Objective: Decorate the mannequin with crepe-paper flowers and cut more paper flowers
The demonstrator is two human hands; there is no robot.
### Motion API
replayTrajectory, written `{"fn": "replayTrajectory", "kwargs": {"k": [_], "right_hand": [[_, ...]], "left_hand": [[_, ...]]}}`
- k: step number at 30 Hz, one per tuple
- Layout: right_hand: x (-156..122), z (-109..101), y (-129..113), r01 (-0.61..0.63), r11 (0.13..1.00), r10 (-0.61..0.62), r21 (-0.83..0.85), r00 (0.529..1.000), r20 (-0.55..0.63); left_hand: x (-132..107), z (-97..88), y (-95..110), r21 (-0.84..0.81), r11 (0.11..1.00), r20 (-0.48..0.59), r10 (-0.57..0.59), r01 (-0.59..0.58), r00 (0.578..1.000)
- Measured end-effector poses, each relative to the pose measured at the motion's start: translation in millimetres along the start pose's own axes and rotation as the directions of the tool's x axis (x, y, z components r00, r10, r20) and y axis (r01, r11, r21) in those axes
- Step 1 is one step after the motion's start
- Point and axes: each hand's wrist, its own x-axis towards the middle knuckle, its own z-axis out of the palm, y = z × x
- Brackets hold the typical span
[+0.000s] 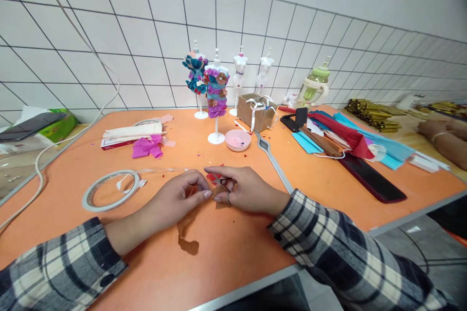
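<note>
My left hand [180,198] and my right hand [242,188] meet at the middle of the orange table [233,252], fingertips pinched together on a small piece of brown crepe paper [219,189]. A scrap of red paper [212,176] lies just behind the fingers. A longer brown paper strip [187,235] lies on the table below my left hand. A small dark tool shows under my right fingers; I cannot make out what it is.
A tape roll [109,189] lies left. Behind are pink paper [147,147], a pink bowl [237,139], decorated mini mannequins [216,90], a brown gift box [256,112], coloured paper sheets [350,138], a black tray [372,177]. Another person's arm [443,138] rests far right.
</note>
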Motion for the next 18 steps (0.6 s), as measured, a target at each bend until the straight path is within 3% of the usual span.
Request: {"fn": "replayTrajectory", "kwargs": {"k": [7,13,18], "right_hand": [[5.3,-8.6,2.5,-0.052,0.992,0.065,0.114,0.991,-0.118],[7.0,-13.4,1.7,-0.111,0.990,0.127,0.090,0.973,-0.192],[8.1,-18.8,5.2,-0.129,0.987,0.150,0.092,0.947,-0.285]], "left_hand": [[0.6,-6.3,-8.5,-0.179,0.978,0.248,-0.062,0.109,0.967],[3.4,-9.7,-15.3,-0.034,0.992,0.152,-0.117,0.123,0.982],[4.3,-12.2,-10.2,-0.054,0.970,0.122,-0.230,0.238,0.966]]}}
